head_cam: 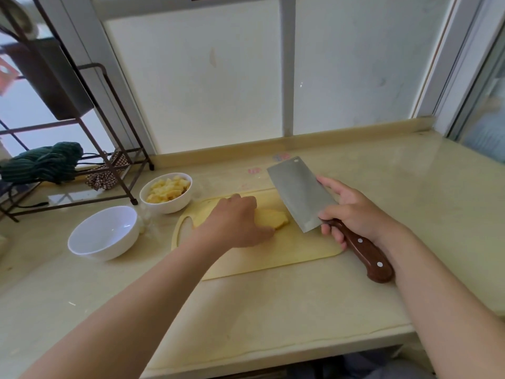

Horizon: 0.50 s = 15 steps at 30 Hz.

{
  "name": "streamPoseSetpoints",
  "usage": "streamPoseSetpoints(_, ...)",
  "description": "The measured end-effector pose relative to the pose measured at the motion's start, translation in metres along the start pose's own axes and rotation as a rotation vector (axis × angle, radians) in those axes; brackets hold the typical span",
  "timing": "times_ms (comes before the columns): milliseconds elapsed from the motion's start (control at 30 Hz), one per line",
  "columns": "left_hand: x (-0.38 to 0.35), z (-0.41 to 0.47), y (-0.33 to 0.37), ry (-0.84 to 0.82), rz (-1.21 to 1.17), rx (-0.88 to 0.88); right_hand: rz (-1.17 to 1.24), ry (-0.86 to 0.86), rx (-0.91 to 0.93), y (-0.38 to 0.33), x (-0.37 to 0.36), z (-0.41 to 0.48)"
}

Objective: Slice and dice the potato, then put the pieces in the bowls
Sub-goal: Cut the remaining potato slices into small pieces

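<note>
Yellow potato point(274, 218) on the board point(273, 258), our left hand point(235, 222) curled over it. Right hand point(352, 212) clamped round the cleaver point(297, 192), blade lifted. Far bowl point(169, 207) holds dice; near bowl point(82, 248) none. We judge roughly half done.

One head-worn wide-angle view is aimed forward and down, close over the countertop point(410, 203); the cutting board point(287, 251) sits centre-frame, edges seemingly lens-bowed.

Soft daylight through frosted window panes point(207, 77), faint shadows, wide-angle bending at edges.
</note>
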<state>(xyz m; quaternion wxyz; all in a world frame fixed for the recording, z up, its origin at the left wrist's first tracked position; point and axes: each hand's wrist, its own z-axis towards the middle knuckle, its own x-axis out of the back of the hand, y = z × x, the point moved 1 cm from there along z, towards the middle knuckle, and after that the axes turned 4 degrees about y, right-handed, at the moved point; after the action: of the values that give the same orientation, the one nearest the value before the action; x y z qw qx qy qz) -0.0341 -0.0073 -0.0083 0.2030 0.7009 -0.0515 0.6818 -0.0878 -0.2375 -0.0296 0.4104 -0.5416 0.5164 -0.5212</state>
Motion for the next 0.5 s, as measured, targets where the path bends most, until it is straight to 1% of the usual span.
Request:
streamPoseSetpoints(33, 0.003, 0.003, 0.0, 0.048, -0.139, 0.01, 0.03, 0.011, -0.001, -0.001, 0.002, 0.0)
streamPoseSetpoints(67, 0.007, 0.004, 0.001, 0.13, -0.345, 0.035, 0.061, 0.022, 0.0, -0.002, 0.004, 0.0)
streamPoseSetpoints(100, 0.011, 0.006, 0.002, 0.219, -0.636, 0.112, 0.098, 0.03, 0.004, -0.003, 0.005, 0.0)
streamPoseSetpoints(133, 0.013, 0.01, 0.004, 0.258, -1.011, 0.24, 0.14, 0.031, 0.012, -0.006, 0.004, -0.001)
streamPoseSetpoints(167, 0.014, 0.014, 0.009, 0.213, -1.405, 0.36, 0.182, 0.023, 0.024, -0.009, 0.002, -0.002)
streamPoseSetpoints(200, 0.012, 0.016, 0.014, 0.115, -1.748, 0.44, 0.217, 0.005, 0.039, -0.012, -0.001, -0.002)
streamPoseSetpoints(233, 0.009, 0.018, 0.019, -0.001, -1.985, 0.471, 0.244, -0.02, 0.053, -0.015, -0.005, -0.003)
streamPoseSetpoints(267, 0.006, 0.017, 0.023, -0.107, -2.116, 0.462, 0.264, -0.049, 0.061, -0.017, -0.01, -0.005)
streamPoseSetpoints(300, 0.002, 0.017, 0.028, -0.188, -2.173, 0.428, 0.275, -0.078, 0.062, -0.018, -0.014, -0.005)
streamPoseSetpoints(367, -0.002, 0.016, 0.035, -0.283, -2.204, 0.365, 0.26, -0.122, 0.051, -0.017, -0.02, -0.005)
streamPoseSetpoints(433, -0.002, 0.016, 0.038, -0.301, -2.213, 0.338, 0.228, -0.111, 0.042, -0.014, -0.02, -0.004)
streamPoseSetpoints(500, 0.002, 0.017, 0.035, -0.273, -2.192, 0.332, 0.226, -0.049, 0.05, -0.013, -0.014, -0.003)
